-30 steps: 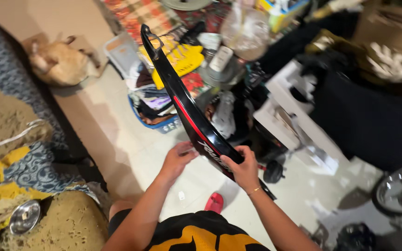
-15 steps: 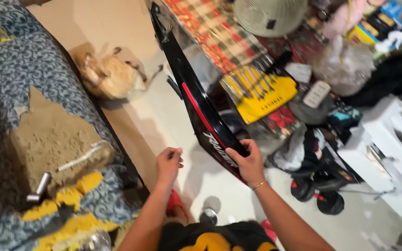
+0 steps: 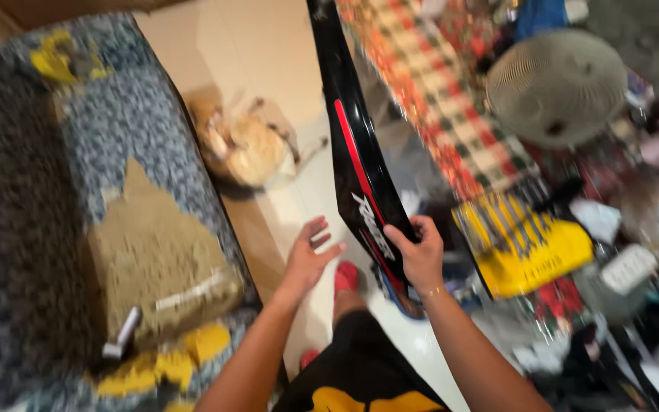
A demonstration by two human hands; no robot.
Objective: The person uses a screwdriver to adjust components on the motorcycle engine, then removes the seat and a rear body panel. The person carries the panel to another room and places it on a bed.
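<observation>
Only the right hand (image 3: pixel 421 255) grips the black fairing panel (image 3: pixel 360 164).

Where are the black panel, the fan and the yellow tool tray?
black panel (image 3: pixel 360 179), head view, on its red stripe mid-length.
fan (image 3: pixel 557 85), head view, on the round grille.
yellow tool tray (image 3: pixel 532 248), head view, on the tray's yellow middle.

Cluttered home, worn sofa (image 3: pixel 78 191), fan (image 3: pixel 557 85)
</observation>
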